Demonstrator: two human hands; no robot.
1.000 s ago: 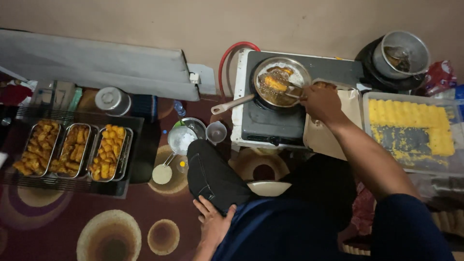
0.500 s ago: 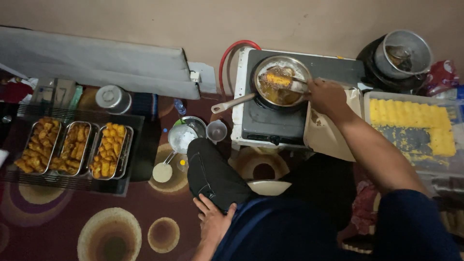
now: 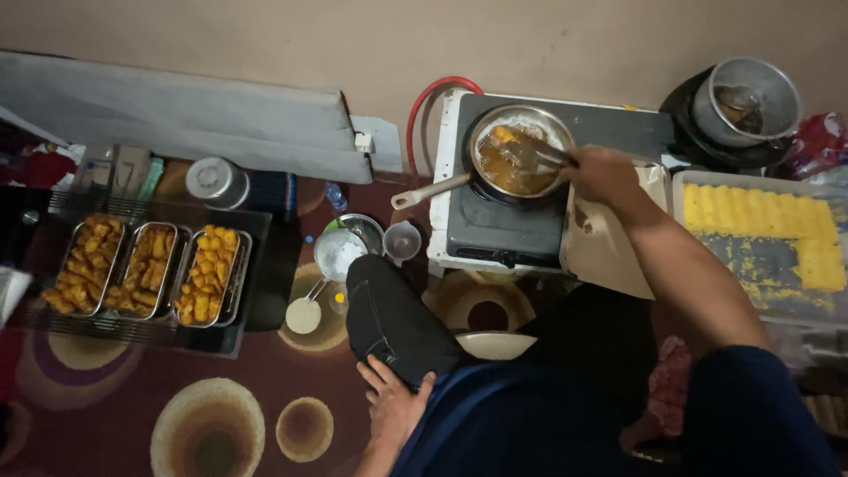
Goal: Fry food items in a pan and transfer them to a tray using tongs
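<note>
My left hand (image 3: pixel 395 408) lies flat, fingers spread, on my dark trouser knee (image 3: pixel 389 320), its grip holding nothing. Under me is a maroon carpet (image 3: pixel 203 424) with tan rings. Just past the knee sit a small metal bowl (image 3: pixel 340 252) with a white ladle (image 3: pixel 305 314) beside it, and a little cup (image 3: pixel 403 240). Off to the left, three metal trays (image 3: pixel 146 272) of golden fried pieces rest side by side on a wire rack. On my right, a clear tub (image 3: pixel 764 256) holds yellow pieces. Further out, my right hand (image 3: pixel 605 175) has its grip closed on metal tongs (image 3: pixel 546 154), tips dipped in the frying pan (image 3: pixel 519 152) of oil on the white stove (image 3: pixel 530 221). A red hose (image 3: pixel 424 110) loops behind it and a lidless pot (image 3: pixel 746 102) stands against the beige wall.
</note>
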